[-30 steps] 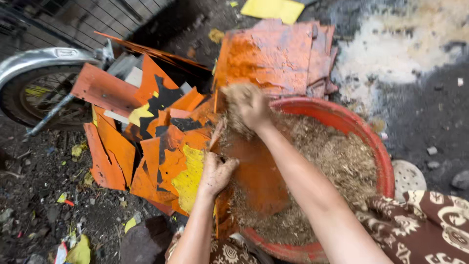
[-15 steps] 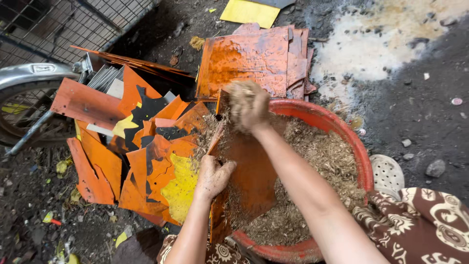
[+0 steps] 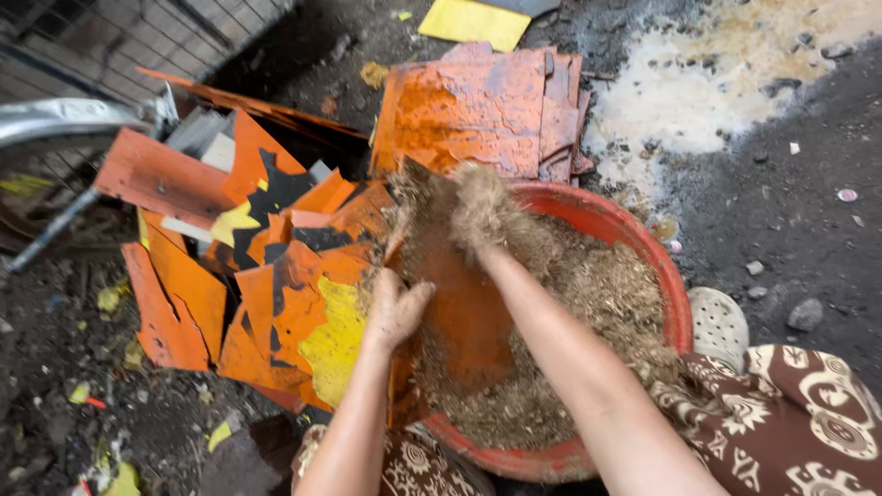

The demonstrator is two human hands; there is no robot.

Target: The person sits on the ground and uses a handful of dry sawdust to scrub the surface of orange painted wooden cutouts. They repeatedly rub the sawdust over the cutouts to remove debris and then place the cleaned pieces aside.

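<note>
An orange board [image 3: 459, 312] is held upright in the red basin [image 3: 675, 303], long axis running away from the body. Its near edge is clamped by the left hand [image 3: 395, 308]; sawdust [image 3: 606, 285] is clutched in the right hand [image 3: 478, 207] at its far end.

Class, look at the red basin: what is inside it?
The red basin holds brownish fibrous mix and an upright orange board. The right hand rubs mix on it. The basin's bottom is covered.

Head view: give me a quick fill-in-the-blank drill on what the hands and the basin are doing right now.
1. The right hand is coated in brown ____ above the red basin.
2. The left hand grips the edge of an ____ panel standing in the basin.
3. The piled painted boards lie to the ____ of the basin.

Missing words: sawdust; orange; left
</note>
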